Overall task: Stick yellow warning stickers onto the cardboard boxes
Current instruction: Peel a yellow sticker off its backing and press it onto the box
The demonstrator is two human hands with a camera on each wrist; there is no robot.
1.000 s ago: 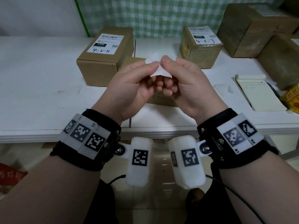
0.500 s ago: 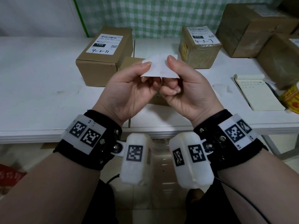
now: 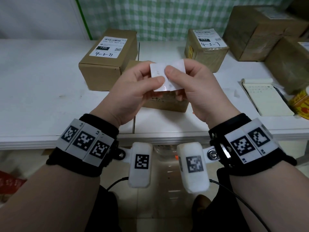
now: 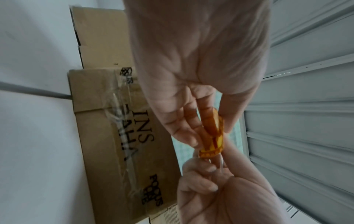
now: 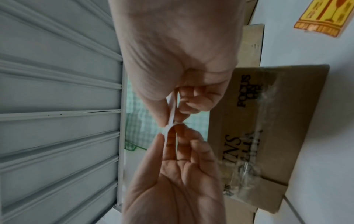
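Note:
A sticker sheet (image 3: pixel 168 84) shows its white backing in the head view, and its yellow printed face (image 4: pixel 212 133) shows in the left wrist view. My left hand (image 3: pixel 153 75) pinches its left side, thumb on the backing. My right hand (image 3: pixel 178 69) pinches the right side the same way. In the right wrist view the sheet's thin white edge (image 5: pixel 171 119) runs between both hands' fingertips. I hold it above a taped cardboard box (image 3: pixel 165 102) lying on the white table (image 3: pixel 50 97).
A labelled box (image 3: pixel 107 59) stands at the back left. At the back right is another box (image 3: pixel 207 49) with a yellow sticker on its side. Bigger boxes (image 3: pixel 260 30) fill the far right. A notepad (image 3: pixel 265 96) and yellow stickers (image 3: pixel 301 101) lie at the right.
Both hands have turned the sheet so its white backing faces me flat, and the thumbs have slid onto that backing. The boxes have not moved.

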